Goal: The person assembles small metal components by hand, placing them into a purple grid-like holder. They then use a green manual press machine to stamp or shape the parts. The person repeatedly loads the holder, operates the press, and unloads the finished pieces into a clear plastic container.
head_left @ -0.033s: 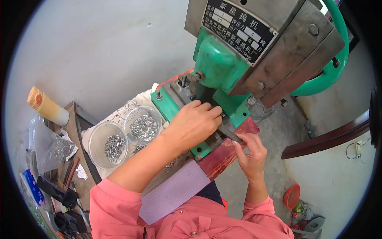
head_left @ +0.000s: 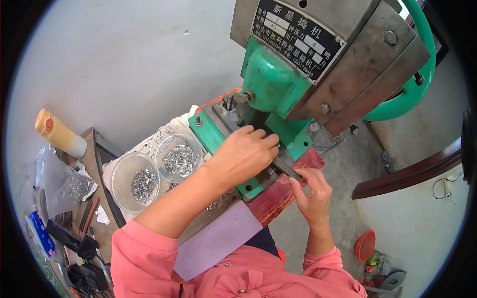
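Note:
A green hand press (head_left: 273,74) with a grey steel ram stands in front of me. My left hand (head_left: 248,154) reaches over its bed, fingers bent and drawn together at the tooling; their tips and anything between them are hidden. A dark flat metal bar (head_left: 285,168) slants from beside the left fingers toward my right hand (head_left: 314,191). The right thumb and fingers are closed on the bar's near end. Left of the press, two clear round tubs, one nearer (head_left: 133,166) and one beside the bed (head_left: 171,136), hold small shiny metal parts.
A lilac pad (head_left: 221,241) lies across the near edge by the red board (head_left: 273,201). On the left side table are a yellow bottle (head_left: 57,131), a plastic bag of parts (head_left: 52,171) and assorted tools. A red bowl (head_left: 364,246) sits low at right.

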### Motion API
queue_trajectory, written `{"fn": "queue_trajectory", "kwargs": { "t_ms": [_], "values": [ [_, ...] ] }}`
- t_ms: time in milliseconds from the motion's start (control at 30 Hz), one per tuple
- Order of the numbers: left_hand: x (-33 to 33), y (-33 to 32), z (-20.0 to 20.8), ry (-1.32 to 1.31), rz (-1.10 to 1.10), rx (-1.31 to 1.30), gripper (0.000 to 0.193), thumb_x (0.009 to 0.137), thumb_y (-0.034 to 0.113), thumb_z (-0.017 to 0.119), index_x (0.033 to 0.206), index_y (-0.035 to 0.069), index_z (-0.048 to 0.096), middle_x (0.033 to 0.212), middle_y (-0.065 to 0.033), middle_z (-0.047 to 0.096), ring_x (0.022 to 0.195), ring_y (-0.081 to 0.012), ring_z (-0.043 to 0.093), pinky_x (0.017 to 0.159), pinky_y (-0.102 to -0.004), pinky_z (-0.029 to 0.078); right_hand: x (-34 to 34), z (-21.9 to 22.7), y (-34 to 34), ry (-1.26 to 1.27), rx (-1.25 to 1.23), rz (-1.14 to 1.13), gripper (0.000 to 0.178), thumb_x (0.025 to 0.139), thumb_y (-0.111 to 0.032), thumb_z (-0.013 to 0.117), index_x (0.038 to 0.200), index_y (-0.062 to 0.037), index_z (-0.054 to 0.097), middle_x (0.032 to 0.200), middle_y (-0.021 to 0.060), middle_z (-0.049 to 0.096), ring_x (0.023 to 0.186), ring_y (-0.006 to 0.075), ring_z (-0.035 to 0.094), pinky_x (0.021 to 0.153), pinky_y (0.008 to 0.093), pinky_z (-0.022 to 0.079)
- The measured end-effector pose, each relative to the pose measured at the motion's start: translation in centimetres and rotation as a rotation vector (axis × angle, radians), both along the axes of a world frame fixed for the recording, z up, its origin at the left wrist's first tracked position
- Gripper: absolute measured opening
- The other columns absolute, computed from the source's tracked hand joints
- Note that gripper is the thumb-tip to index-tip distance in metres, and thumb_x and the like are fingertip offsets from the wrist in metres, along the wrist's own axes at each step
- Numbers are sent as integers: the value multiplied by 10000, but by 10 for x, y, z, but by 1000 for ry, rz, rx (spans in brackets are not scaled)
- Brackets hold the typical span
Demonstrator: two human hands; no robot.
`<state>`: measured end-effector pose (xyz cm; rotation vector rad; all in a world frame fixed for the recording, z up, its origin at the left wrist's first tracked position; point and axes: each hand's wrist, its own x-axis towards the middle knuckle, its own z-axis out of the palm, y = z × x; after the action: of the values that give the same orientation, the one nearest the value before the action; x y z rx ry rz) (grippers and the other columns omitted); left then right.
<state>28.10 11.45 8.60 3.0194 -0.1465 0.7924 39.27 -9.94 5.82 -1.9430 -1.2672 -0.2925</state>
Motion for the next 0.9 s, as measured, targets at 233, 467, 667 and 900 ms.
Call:
{"fn": "queue_trajectory", "kwargs": {
  "t_ms": [233, 467, 667, 900],
  "values": [
    [13, -15, 12, 107, -171, 49, 83, 793, 165, 635, 783, 99, 685, 890, -9, 585, 899, -190, 613, 798, -320, 494, -8, -5, -26, -9, -40, -13, 234, 777, -32, 815, 979, -37, 697, 882, 83, 692, 653, 168, 691, 568, 301, 537],
    [6, -26, 13, 195, -95, 166, 124, 797, 165, 635, 850, 74, 700, 897, 1, 592, 945, -175, 588, 810, -305, 468, -12, -5, -12, 124, -67, -7, 259, 748, 12, 829, 980, 1, 716, 856, 99, 690, 687, 165, 685, 602, 274, 542],
    [-23, -42, -20, 48, 78, 145, 376, 846, 184, 582, 1159, 1, 679, 1212, -99, 651, 1186, -220, 574, 938, -309, 450, -9, -23, 14, 148, 72, 77, 267, 795, -25, 823, 1040, -11, 716, 871, 104, 683, 667, 163, 688, 562, 276, 538],
    [-27, -51, -41, 51, 228, -50, 519, 868, 154, 566, 1362, -5, 566, 1403, -119, 573, 1298, -228, 539, 1011, -346, 446, 36, -26, 15, 588, -2, 256, 306, 861, -37, 758, 1160, 6, 706, 988, 116, 681, 840, 183, 686, 733, 287, 536]
  ]
}}
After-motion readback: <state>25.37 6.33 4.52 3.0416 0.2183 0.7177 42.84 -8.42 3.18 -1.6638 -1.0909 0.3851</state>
